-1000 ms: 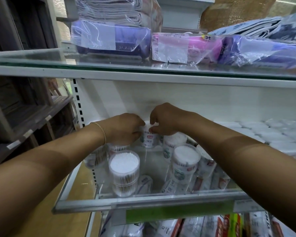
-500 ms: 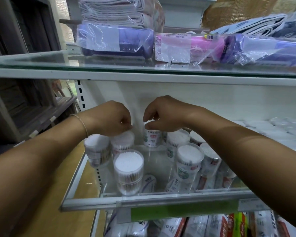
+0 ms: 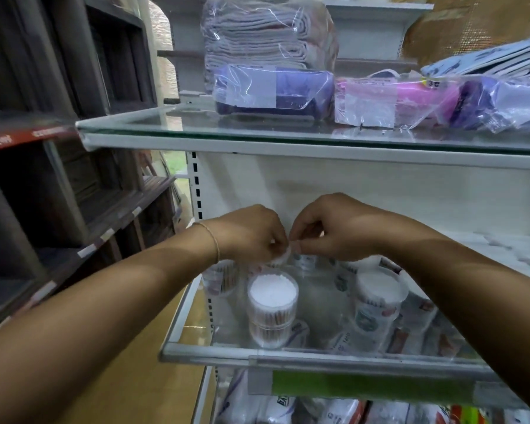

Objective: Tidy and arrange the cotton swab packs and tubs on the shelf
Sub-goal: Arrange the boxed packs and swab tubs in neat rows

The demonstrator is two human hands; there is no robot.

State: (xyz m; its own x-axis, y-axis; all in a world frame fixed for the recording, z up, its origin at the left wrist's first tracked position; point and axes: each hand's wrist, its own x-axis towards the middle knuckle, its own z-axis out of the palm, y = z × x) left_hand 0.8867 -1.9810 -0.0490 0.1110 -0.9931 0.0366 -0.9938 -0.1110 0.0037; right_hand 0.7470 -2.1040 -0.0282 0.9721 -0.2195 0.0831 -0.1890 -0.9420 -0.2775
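Both hands meet at the back of the lower glass shelf [image 3: 196,351], a clear pane set in a pale metal frame. The left hand [image 3: 248,234], with a thin cord bracelet [image 3: 214,240] on its wrist, has its fingers [image 3: 274,243] curled down over the round white top of a small tilted tub [image 3: 283,257], gripping its rim. The right hand [image 3: 334,228] has thumb and forefinger pinched together at the same rim; blur hides whether they actually grip it.

In front of the hands, two clear cylindrical stacked tubs [image 3: 272,304] show a dense white pad of swab tips on top and brown stems through the wall. To their right stands a labelled tub [image 3: 377,301] of the same shape, and glossy flat packs [image 3: 426,328] lie on the glass beside it. A green strip [image 3: 364,387] runs along the shelf's front edge.

On the upper glass shelf [image 3: 166,123] sit crinkled plastic-wrapped goods: a purple pack [image 3: 273,90] under folded cloths [image 3: 266,32], and a pink pack [image 3: 410,97] just beside it. A dark wooden rack [image 3: 43,148] stands to the left.
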